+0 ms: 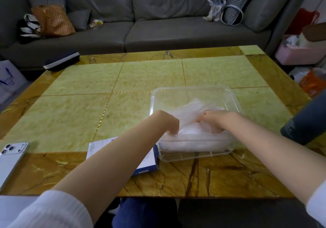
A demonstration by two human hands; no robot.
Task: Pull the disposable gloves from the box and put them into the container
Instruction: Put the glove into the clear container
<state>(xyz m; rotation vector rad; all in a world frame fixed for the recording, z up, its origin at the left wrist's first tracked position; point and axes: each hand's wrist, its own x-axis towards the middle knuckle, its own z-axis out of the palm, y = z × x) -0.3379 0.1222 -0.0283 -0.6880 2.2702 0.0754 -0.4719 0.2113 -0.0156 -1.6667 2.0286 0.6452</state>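
a heap of clear disposable gloves (191, 109) is gripped inside the transparent container (194, 89) on the bench (88, 104), the fingers of the left hand (168, 122) and right hand (214, 122) being curled into it, while the white-and-blue glove box (148, 162) is laid just beside the container's near left corner.

Clear glossy plastic in the container (167, 100); thin crinkled translucent film in the gloves (192, 109). Polished veined stone look across the worktop (79, 90). Matt cloth on the sofa (158, 33), twelve o'clock.
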